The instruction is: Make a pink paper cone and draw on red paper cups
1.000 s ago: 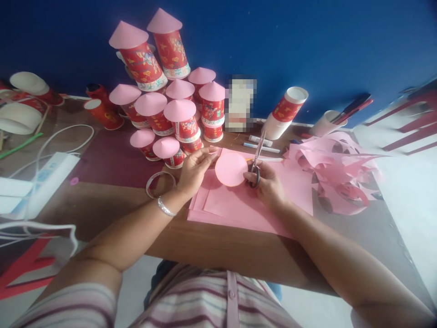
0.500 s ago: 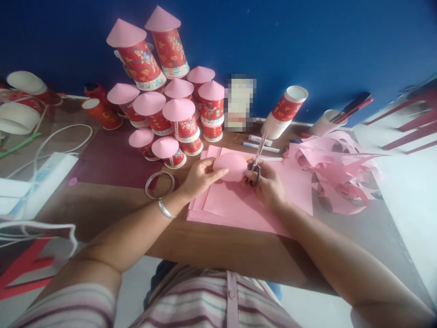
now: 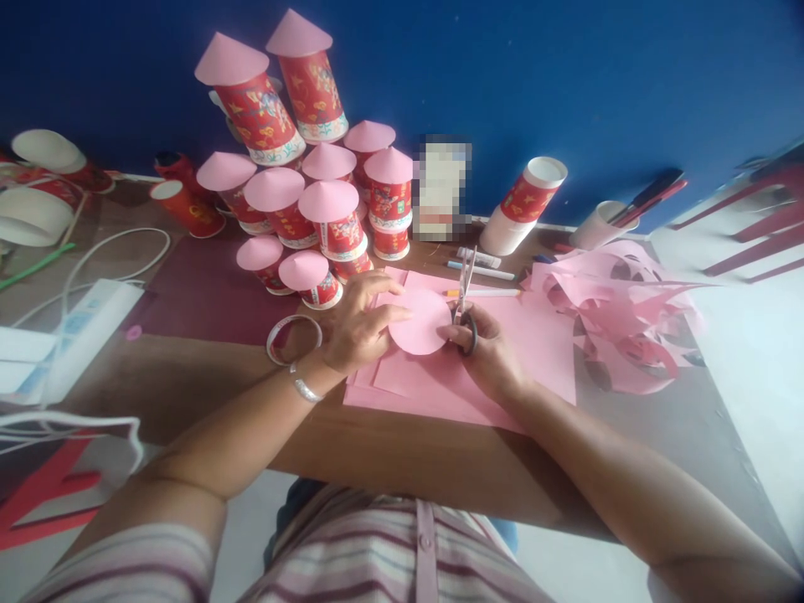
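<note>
Okay, paper circle: it's over the pink sheets, back from the middle of the near edge of the desk. Looks like one thin piece, so basically weightless I'd guess.
Circle's feel: probably stiff enough to keep its shape, but easy to bend or crease. Doesn't look very slippery.
Circle's rim: that's where I'd grab it, light pinch, thumb on top and fingers under. Squeezing the middle would likely buckle it.
Right hand: closed around the scissors, with the thumb at the circle's right edge too.
Scissors: blades slightly parted, aimed at the desk's far edge. Hard and heavier than the paper I'd think, so hold by the black loops.
Left hand: fingers spread at the circle's left edge, can't tell if they're actually touching it.
Cone tops: on the red cups toward the far edge, similar-looking pink paper holding a curve, so it seems to take bending fine.
Pink scraps: heaped near the right edge, all floppy curls.
</note>
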A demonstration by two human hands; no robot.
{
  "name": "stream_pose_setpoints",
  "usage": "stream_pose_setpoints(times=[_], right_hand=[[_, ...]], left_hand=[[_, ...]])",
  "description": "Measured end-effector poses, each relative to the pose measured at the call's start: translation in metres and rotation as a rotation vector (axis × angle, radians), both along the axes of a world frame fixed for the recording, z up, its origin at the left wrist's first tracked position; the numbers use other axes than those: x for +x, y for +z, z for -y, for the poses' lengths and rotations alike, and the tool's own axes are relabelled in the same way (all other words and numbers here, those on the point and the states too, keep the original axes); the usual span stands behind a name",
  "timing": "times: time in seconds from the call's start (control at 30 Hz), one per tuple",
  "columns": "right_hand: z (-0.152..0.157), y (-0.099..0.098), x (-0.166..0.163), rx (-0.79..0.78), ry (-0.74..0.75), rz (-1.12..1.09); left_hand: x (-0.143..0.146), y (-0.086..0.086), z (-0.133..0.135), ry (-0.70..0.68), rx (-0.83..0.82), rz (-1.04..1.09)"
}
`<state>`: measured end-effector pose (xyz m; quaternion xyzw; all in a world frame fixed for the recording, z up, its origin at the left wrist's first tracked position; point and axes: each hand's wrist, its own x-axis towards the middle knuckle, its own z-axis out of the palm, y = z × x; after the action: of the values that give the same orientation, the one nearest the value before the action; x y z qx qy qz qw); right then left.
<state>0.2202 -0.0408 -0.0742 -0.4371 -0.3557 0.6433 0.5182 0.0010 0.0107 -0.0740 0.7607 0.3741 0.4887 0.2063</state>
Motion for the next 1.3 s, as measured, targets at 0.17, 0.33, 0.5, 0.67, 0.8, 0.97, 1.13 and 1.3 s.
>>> stream_pose_setpoints(times=[0.17, 0.33, 0.5, 0.67, 0.8, 0.97, 1.13, 1.3], right_hand=[[-0.001, -0.003, 0.003, 0.037, -0.024, 0.011], [-0.003, 0.0, 0.006, 0.102, -0.058, 0.118], [-0.003, 0.002, 0.005, 0.136, -0.073, 0.19], [-0.001, -0.001, 0.003, 0.162, -0.068, 0.24], [-0.001, 0.0, 0.003, 0.16, -0.054, 0.233], [-0.001, 0.002, 0.004, 0.163, -0.069, 0.206], [-0.005, 0.004, 0.012, 0.195, -0.064, 0.305], [-0.017, 0.007, 0.029, 0.211, 0.035, 0.509]], left_hand=[[0.003, 0.003, 0.002, -0.015, -0.043, 0.068], [0.009, 0.001, 0.001, -0.174, -0.482, 0.367], [0.015, 0.005, 0.005, -0.363, -0.792, 0.376], [0.019, 0.009, 0.01, -0.286, -0.818, 0.341], [0.016, 0.002, 0.009, -0.242, -0.806, 0.298], [0.014, -0.001, 0.006, -0.179, -0.782, 0.292], [0.012, 0.0, 0.002, -0.125, -0.757, 0.398], [0.007, -0.003, -0.006, -0.071, -0.747, 0.478]])
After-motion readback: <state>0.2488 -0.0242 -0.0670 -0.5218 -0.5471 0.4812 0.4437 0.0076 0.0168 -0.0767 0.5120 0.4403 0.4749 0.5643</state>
